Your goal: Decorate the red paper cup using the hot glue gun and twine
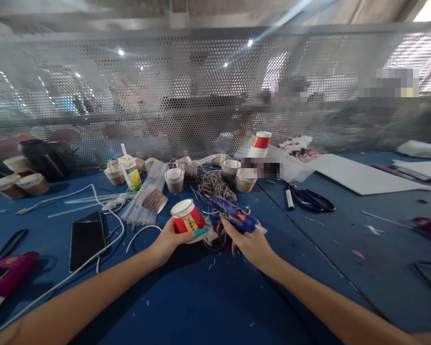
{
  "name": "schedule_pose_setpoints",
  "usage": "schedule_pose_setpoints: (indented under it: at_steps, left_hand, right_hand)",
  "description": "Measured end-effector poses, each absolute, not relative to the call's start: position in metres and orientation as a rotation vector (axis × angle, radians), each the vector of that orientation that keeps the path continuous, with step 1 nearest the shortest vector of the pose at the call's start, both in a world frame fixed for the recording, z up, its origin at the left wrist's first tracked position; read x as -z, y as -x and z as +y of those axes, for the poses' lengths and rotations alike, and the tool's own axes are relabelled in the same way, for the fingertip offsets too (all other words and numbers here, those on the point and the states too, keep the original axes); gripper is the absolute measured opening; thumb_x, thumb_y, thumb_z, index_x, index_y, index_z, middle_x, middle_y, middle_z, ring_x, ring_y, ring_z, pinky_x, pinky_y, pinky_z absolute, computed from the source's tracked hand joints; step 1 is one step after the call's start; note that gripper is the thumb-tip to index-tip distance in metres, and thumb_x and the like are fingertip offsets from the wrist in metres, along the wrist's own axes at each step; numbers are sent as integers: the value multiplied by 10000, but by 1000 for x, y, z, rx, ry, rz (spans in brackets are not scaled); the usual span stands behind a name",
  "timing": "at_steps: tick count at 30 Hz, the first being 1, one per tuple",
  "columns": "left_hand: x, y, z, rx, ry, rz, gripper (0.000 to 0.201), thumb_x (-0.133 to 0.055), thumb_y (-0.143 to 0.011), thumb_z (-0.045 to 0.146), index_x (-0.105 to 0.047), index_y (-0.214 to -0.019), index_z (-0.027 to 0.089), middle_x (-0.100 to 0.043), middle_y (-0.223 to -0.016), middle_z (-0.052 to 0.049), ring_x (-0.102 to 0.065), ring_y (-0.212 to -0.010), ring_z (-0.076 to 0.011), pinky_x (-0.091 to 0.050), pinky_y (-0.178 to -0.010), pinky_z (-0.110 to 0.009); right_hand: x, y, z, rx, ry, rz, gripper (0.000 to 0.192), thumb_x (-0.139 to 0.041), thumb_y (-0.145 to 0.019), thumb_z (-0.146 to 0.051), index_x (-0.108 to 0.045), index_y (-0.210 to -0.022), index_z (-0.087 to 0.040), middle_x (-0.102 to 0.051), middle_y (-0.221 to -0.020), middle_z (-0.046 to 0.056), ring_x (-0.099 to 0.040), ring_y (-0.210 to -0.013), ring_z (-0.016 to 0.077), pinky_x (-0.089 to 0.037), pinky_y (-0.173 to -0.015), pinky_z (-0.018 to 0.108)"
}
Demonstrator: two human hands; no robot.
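My left hand (170,239) is wrapped round a red and white paper cup (188,218), tilted a little, with the thumb across its front. In my right hand (249,244) is a blue hot glue gun (233,214), its nozzle pointing left past the cup's far side. A clear glue stick end (261,229) pokes out of the gun's back. Between the hands, close to the table, is a tangle with a red ring-like thing that I cannot make out fully. Just behind lies a heap of grey-brown cord (217,185).
Several cord-wrapped cups (174,180) stand at the back, near a drink carton (130,172). A phone (88,240) and white cable lie left. Scissors (314,200), a white marker (289,198) and white board (362,173) lie right. A perforated metal screen (201,105) closes the table's back.
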State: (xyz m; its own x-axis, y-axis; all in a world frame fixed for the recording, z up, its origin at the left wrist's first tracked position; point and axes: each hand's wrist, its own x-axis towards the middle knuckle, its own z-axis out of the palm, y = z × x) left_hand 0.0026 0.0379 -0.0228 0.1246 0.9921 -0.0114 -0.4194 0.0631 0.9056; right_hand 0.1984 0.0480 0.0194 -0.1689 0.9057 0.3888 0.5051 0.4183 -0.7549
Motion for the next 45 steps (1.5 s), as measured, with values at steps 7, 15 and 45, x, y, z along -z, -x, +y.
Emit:
schedule_pose_setpoints:
  at_steps: [7,15,45]
  left_hand:
    - [20,-3,36,-1336,-846,872,554,-870,-420,186,-624,-916,158,-725,-893,-50,-675,-831,-214,-509,-849,-377]
    - [23,-4,37,-1292,-911,879,552,-861,-461,203,-608,-950,164,-725,-939,-65,-672,-890,-241,-504,-869,-401]
    - [12,-8,32,-1182,-1015,738,550,-833,-509,119,-576,-992,180,-702,-943,-44,-651,-862,-197,-503,-811,-332]
  right_hand:
    - [-24,-217,60,238,1895,-2078,392,-691,-676,-434,-523,-823,-112,-557,-838,171,-618,-552,239,-398,-378,280]
    - [-22,-234,60,341,1876,-2173,612,-750,-558,-619,-504,-793,-111,-551,-792,216,-624,-645,348,-483,-441,390]
    - [-29,-201,17,-728,702,-2240,167,-405,-691,-91,-489,-772,-210,-472,-794,38,-432,-839,208,-427,-716,351]
